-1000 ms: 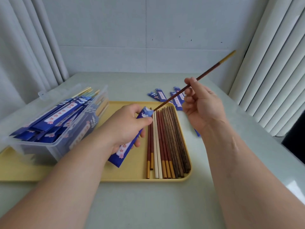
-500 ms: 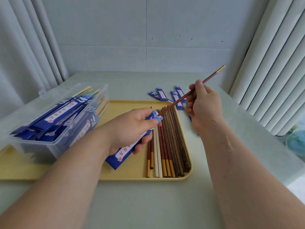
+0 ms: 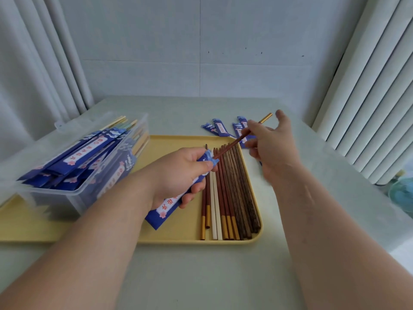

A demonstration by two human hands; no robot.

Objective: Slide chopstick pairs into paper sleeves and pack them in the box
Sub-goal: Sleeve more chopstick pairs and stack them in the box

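My left hand [image 3: 178, 173] grips a blue paper sleeve [image 3: 169, 209] over the yellow tray [image 3: 174, 236]. A red-brown chopstick with a gold end [image 3: 232, 143] has its tip in the sleeve's mouth. My right hand [image 3: 270, 148] holds its upper part between the fingers, with the thumb lifted near the gold end. Several loose chopsticks [image 3: 228, 198] lie in a row on the tray's right side. The clear plastic box [image 3: 73, 195] at the left holds several sleeved pairs.
Several empty blue sleeves [image 3: 221, 128] lie on the table beyond the tray. Curtains hang at both sides and a wall stands behind. A teal object [image 3: 402, 191] sits at the right edge, off the table.
The chopstick has slid further into the sleeve and now lies lower and flatter. My right hand has moved down toward the sleeve, and its thumb has lifted.
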